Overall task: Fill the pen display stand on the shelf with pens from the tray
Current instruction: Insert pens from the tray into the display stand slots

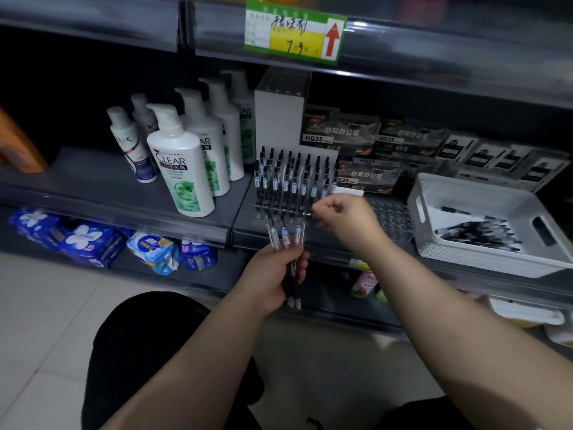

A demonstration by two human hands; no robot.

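A clear pen display stand [387, 217] sits on the middle shelf, its left half packed with several upright black pens [291, 181]; the holes on its right half are bare. My left hand [273, 276] grips a small bunch of pens [286, 240] below the stand's front edge, caps pointing up. My right hand [344, 212] hovers at the front row of the stand with its fingers curled and pinched together; I cannot make out a pen in them. A white tray [465, 256] to the right holds several loose black pens [477, 231].
Shampoo bottles [183, 169] stand left of the stand, a white box [279, 119] behind it and boxed pens [369, 156] behind and to the right. The shelf edge above carries a price tag [294, 31]. Blue packets [93, 240] fill the lower shelf.
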